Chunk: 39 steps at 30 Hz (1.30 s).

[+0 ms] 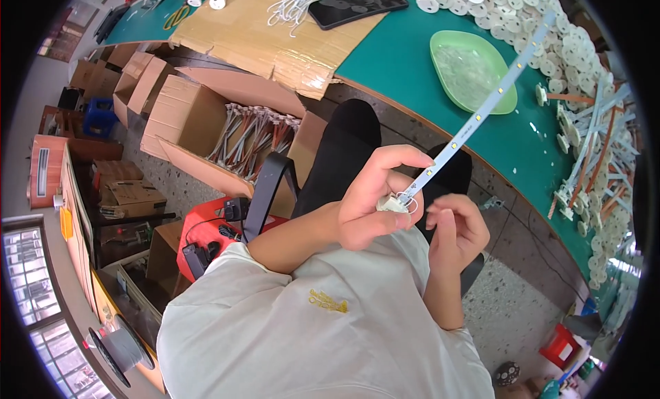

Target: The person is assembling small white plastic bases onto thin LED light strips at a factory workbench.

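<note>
Insp. A: L hand (371, 200) status?
Insp. B: Pinching the white end fitting (393, 204) of the LED strip (481, 114), held over the lap. Strip is running up-right, over the tabletop (405, 69) edge.
Insp. A: R hand (455, 228)?
Insp. B: Hovering just beside the fitting, fingers loosely curled, holding nothing.

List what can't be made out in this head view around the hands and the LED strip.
- Head view: the white end piece on the LED strip is mostly covered by the left hand; its shape is unclear.
- The thin wires at that end are too small to trace.
- The right hand has its fingers curled; anything pinched is hidden.
- The strip's far end blends into the white discs.
- The green tray contents are blurred.
</note>
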Motion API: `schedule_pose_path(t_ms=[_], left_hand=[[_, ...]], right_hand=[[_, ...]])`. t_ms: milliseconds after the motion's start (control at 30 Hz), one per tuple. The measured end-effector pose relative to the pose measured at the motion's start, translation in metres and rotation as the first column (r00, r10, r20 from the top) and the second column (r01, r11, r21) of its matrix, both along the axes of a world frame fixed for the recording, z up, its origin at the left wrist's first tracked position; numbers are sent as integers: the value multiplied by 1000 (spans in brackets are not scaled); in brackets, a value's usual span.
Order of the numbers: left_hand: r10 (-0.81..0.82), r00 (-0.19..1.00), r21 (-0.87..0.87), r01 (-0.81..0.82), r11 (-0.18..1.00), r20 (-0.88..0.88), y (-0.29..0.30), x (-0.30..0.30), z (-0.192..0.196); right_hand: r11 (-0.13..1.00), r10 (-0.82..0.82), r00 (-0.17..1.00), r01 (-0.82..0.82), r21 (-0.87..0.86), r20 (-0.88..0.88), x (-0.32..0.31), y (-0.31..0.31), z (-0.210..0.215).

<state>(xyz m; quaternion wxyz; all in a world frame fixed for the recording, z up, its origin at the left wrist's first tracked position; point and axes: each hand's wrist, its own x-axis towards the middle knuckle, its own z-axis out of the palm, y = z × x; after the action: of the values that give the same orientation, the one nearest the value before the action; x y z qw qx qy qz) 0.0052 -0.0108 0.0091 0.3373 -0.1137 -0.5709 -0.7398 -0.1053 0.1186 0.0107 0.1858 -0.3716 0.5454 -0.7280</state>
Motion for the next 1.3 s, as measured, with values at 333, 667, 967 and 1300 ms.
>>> schedule_pose_path(t_ms=[333,667,967,1300], left_hand=[[411,911,-419,-362,833,29,-45,-1,25],[976,0,-920,-335,-205,-218,-333,65,172],[951,-187,-950,240,-197,-245,-494,32,226],[901,-76,-896,-94,-433,-427,-532,10,230]], right_hand=[[987,-91,930,131,90,-355,-32,-15,14],[564,-547,332,825,-45,-769,-166,1,6],[489,-441,437,849,199,-784,-170,-6,3],[513,-381,355,849,124,-854,-158,-28,34]])
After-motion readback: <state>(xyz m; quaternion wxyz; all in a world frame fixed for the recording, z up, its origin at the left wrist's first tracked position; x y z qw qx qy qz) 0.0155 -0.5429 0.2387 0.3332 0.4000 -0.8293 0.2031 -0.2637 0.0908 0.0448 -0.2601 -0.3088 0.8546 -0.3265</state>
